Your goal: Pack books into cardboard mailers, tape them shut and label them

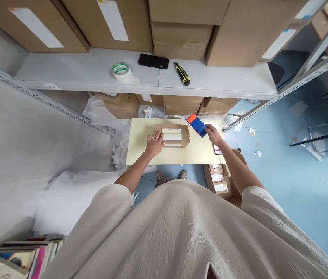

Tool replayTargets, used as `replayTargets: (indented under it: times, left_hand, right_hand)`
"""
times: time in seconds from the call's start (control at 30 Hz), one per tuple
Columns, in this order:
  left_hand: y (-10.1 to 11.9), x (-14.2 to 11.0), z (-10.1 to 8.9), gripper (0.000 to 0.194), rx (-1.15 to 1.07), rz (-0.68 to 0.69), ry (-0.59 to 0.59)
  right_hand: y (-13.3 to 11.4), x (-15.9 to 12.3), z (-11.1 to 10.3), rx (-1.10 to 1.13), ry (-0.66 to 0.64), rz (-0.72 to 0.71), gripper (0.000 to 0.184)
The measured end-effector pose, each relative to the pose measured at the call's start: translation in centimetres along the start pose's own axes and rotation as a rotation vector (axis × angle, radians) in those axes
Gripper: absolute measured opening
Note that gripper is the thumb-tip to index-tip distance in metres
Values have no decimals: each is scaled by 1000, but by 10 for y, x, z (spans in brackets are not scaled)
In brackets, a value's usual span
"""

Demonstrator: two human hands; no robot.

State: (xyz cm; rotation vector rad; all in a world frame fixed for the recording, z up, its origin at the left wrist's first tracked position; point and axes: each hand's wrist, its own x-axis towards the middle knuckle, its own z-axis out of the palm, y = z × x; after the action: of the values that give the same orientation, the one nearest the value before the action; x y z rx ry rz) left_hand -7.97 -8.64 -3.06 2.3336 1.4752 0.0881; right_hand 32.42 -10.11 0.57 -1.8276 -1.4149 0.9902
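Note:
A small taped cardboard box [185, 141] with white labels lies on the pale yellow tabletop [140, 155]. My left hand [154, 143] rests on the box's left end, fingers spread over its top and not wrapped round it. Above the table, to the right of the box, my right hand [213, 133] grips a flat blue piece with an orange-red end [196, 125]; whether it is a card or a thin packet I cannot tell. That piece is tilted, its orange end pointing up and left. Beneath my right wrist, a tablet-like device [217, 149] is partly hidden.
On the grey shelf [94, 69] beyond the table are a tape roll [121, 71], a black phone [153, 61] and a yellow-black utility knife [182, 74]. Large cartons [178, 38] stand behind them. An open carton [209, 180] holding labelled boxes sits below the table's right end.

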Motion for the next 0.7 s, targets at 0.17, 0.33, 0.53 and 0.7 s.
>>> replayTargets:
  times: [0.17, 0.33, 0.53, 0.7]
  left_hand:
    - [-4, 2, 8, 70, -69, 1, 28]
    - [-5, 3, 10, 68, -119, -5, 19]
    - [-6, 0, 11, 69, -141, 1, 5]
    - [-8, 0, 10, 69, -133, 9, 8]
  right_hand:
    - [-48, 21, 27, -14, -90, 4, 41]
    - [-73, 35, 60, -70, -193, 0, 37]
    - [-75, 38, 67, -181, -333, 59, 56]
    - [-68, 37, 66, -420, -238, -59, 75]
